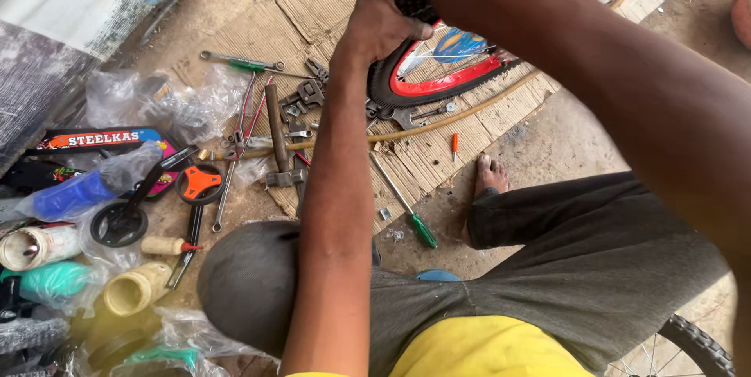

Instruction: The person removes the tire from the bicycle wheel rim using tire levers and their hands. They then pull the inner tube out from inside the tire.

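Observation:
My left hand [381, 26] is shut on the black knobbly tyre [385, 87] of a small bicycle wheel with a red rim [446, 81], which stands on flattened cardboard. My left forearm runs straight up the middle of the view to it. My right forearm [594, 72] crosses from the right edge to the top; the hand itself is cut off by the top edge, close to the top of the tyre.
Tools lie on the cardboard [328, 1]: a hammer [275, 128], several spanners [307, 97], a green-handled screwdriver [413, 219] and a small orange one [454, 143]. Black stabiliser wheels [119, 224], plastic bags and rolls of tape sit left. My bare foot [490, 177] and another wheel [692, 346] are right.

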